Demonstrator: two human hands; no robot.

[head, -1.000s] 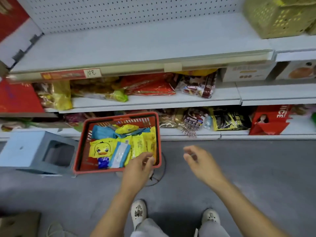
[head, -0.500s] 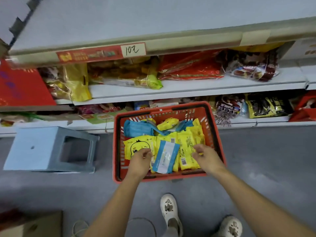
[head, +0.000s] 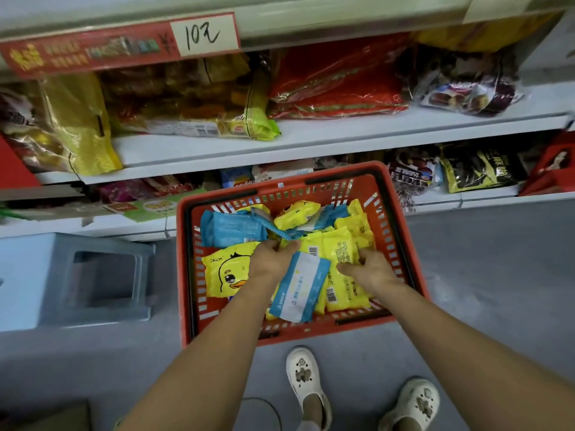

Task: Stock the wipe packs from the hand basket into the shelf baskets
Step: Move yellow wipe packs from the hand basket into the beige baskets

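Both hands are inside the red hand basket point(head: 342, 173): my left hand point(head: 272, 259) curls at the duck pack point(head: 227, 272) (grip unclear), my right hand point(head: 370, 270) grips a yellow pack point(head: 340, 253). The blue-white pack point(head: 298, 287) lies lengthwise between them, nearer my left.

a red hand basket point(head: 401, 244) sits on the grey floor in front of low shelves stacked with snack bags. both hands are inside it. the left hand point(head: 272, 261) curls its fingers over the top edge of a blue-and-white wipe pack point(head: 300, 289) — blurred, so whether it truly grips is hard to tell. the right hand point(head: 371, 270) clutches a yellow wipe pack point(head: 340, 251). a yellow duck-print pack point(head: 227, 272) lies at the left, a blue pack point(head: 231, 228) behind it. a grey-blue plastic stool point(head: 46, 275) stands just beside the basket, and white clogs point(head: 305, 381) show below.
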